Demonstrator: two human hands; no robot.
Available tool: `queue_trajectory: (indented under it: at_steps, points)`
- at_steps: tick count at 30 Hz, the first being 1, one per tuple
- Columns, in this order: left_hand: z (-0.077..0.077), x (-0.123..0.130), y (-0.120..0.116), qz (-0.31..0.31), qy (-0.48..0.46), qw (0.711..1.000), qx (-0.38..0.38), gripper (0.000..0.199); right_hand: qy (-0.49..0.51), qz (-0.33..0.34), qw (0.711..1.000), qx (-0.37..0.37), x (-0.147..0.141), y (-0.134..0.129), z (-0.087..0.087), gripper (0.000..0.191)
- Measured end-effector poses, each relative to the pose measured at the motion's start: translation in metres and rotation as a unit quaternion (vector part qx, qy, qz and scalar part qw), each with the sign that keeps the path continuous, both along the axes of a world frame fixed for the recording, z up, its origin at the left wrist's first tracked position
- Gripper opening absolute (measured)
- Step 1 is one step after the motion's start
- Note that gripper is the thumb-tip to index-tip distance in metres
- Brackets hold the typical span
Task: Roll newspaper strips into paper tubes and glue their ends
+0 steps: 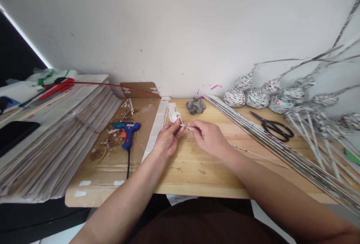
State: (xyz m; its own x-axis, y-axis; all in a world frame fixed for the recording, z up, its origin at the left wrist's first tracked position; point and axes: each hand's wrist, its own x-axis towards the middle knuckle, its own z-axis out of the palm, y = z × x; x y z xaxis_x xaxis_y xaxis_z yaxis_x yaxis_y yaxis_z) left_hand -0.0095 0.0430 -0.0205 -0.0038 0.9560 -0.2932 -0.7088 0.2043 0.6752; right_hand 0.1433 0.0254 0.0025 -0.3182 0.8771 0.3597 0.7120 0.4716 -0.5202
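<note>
A narrow strip of printed newspaper is pinched in my left hand, its flat end standing up beyond the fingers. Between the two hands the paper narrows into a thin twist. The fingers of my right hand are closed on the twisted end. Under my right forearm lies a thin twisted paper strand. Longer flat newspaper strips rest on the table left of my hands, and a crumpled grey cloth-like lump sits just behind them.
A blue glue gun lies on stained cardboard, beside a tall newspaper stack with a phone on top. To the right are long rolled paper sticks, black scissors and several woven paper shapes against the wall.
</note>
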Motion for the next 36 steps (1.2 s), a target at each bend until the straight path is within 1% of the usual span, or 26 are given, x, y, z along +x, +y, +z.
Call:
queue_trajectory:
  at_steps: [2, 5, 14, 19, 23, 26, 28, 32, 36]
  points:
    - [-0.0008, -0.0003, 0.0005, -0.001, -0.004, 1.000, 0.002, 0.010, 0.004, -0.003, 1.000, -0.013, 0.0000, 0.0000, 0.0007, 0.018]
    - [-0.0012, -0.0006, 0.0009, 0.001, -0.004, 1.000, -0.003, 0.011, 0.020, 0.004, 0.999, -0.028, -0.0001, -0.0007, 0.0005, 0.011]
    - [-0.0007, -0.0005, 0.0018, 0.003, 0.005, 1.000, 0.001, 0.017, -0.020, 0.004, 1.000, -0.010, 0.0008, -0.0025, 0.0014, 0.021]
    - [-0.0024, 0.0004, 0.0008, 0.005, -0.001, 1.000, 0.010, 0.016, -0.039, 0.011, 0.999, -0.020, 0.0006, -0.0003, -0.0009, 0.021]
    - [-0.0023, 0.0000, -0.0003, 0.008, -0.004, 1.000, 0.004, 0.018, -0.015, 0.017, 1.000, -0.010, -0.0004, -0.0016, -0.0016, 0.013]
    - [-0.0019, -0.0005, -0.0006, 0.006, -0.008, 1.000, 0.001, 0.019, 0.006, 0.025, 1.000, -0.006, -0.0010, -0.0026, -0.0006, 0.012]
    - [-0.0016, -0.0006, -0.0003, 0.003, -0.008, 1.000, 0.006, 0.016, 0.010, 0.021, 1.000, -0.011, -0.0009, -0.0020, -0.0001, 0.016]
    - [-0.0016, -0.0002, 0.0005, 0.002, -0.009, 1.000, 0.007, 0.011, 0.009, 0.011, 0.999, -0.041, 0.0001, 0.0010, -0.0004, 0.017]
    - [-0.0027, -0.0004, 0.0009, 0.003, -0.007, 1.000, 0.004, 0.015, 0.009, 0.015, 0.998, -0.062, 0.0002, 0.0008, -0.0009, 0.016]
